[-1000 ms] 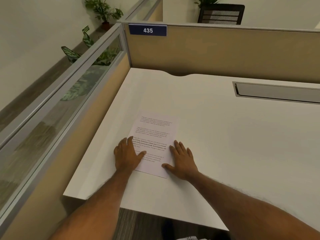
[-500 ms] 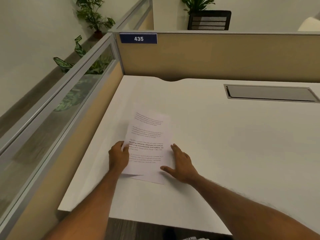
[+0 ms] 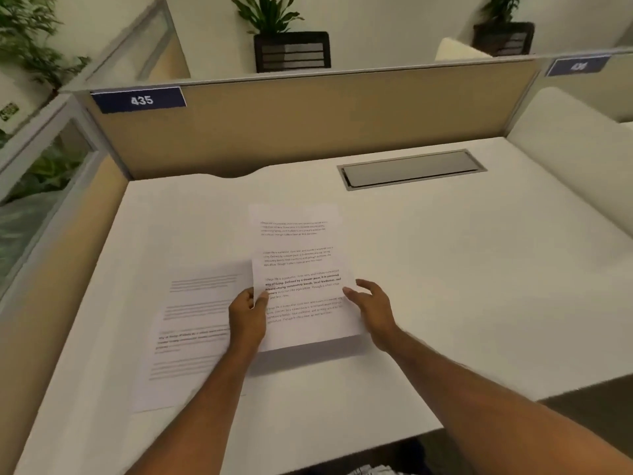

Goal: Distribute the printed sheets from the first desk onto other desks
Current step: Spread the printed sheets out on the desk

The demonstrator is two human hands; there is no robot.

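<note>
My left hand pinches the left edge of a printed sheet and holds it lifted above the white desk; its shadow falls on the desk below. My right hand hovers at the sheet's right edge with fingers spread, and I cannot tell whether it touches the paper. Another printed sheet lies flat on the desk to the left, partly hidden under my left forearm.
A tan partition with a blue "435" label backs the desk. A grey cable hatch sits at the desk's rear. Glass side panel at left. A neighbouring desk lies right. Potted plants stand behind.
My left hand took hold of the top sheet and lifted it to the right, uncovering the sheet beneath. My right hand came off the paper. My view swung right.
</note>
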